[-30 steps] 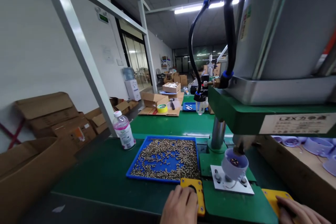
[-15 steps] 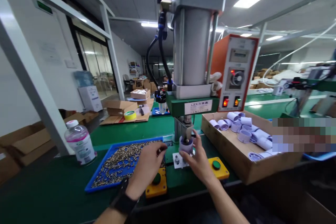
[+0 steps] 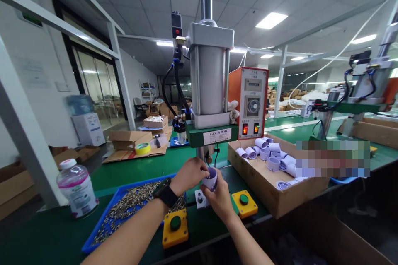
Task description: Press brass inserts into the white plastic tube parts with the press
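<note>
— What do the hands hold?
— The right hand (image 3: 220, 198) grasps a lavender plastic cup (image 3: 211, 177) under the pneumatic press (image 3: 209, 83); the left hand (image 3: 189, 174) pinches at its rim, fingers clenched.
— And the containers?
— At 9 o'clock of the cup, a blue tray (image 3: 93, 242) holds small brass inserts (image 3: 130, 203). At 3 o'clock, a cardboard box (image 3: 264, 194) holds more lavender cups (image 3: 270, 155).

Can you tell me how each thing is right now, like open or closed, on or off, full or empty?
Lilac cup: held in both hands, tilted, just under the press.
Left hand: fingertips at the cup's rim.
Right hand: gripping the cup from below.
Blue tray: heaped with small metal pieces.
Bottle: upright, capped.
Cardboard box: open, holding lilac cups.
Control box: two lamps lit.
</note>
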Action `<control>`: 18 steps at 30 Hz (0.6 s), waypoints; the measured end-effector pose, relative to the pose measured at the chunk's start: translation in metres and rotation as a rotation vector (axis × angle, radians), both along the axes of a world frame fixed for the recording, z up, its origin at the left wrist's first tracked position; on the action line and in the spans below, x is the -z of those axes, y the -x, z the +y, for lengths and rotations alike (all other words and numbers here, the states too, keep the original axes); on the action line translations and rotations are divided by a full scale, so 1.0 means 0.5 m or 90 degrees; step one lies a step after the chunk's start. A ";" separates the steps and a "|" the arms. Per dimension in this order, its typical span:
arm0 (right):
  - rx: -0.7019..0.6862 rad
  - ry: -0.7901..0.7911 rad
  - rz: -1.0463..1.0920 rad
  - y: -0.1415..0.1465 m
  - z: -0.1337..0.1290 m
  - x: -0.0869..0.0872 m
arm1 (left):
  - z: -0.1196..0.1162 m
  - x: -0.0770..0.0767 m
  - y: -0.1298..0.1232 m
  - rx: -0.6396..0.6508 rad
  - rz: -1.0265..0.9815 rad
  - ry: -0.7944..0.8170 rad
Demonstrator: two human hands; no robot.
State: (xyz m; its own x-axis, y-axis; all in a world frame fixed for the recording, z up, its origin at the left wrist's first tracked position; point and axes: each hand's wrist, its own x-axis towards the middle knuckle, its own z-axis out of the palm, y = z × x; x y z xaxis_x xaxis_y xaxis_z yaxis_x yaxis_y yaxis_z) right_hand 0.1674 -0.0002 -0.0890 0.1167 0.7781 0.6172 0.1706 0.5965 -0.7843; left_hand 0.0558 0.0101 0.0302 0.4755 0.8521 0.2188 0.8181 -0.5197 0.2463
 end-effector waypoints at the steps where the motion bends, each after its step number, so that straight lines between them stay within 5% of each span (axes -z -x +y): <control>1: 0.001 0.003 0.003 0.001 0.001 0.000 | 0.006 0.001 -0.002 0.005 0.014 0.001; 10: 0.017 0.000 0.002 0.003 0.012 -0.010 | 0.044 0.024 0.002 0.060 0.045 -0.067; 18: 0.144 -0.016 -0.045 0.028 0.053 0.006 | 0.113 0.034 0.000 -0.004 -0.080 -0.153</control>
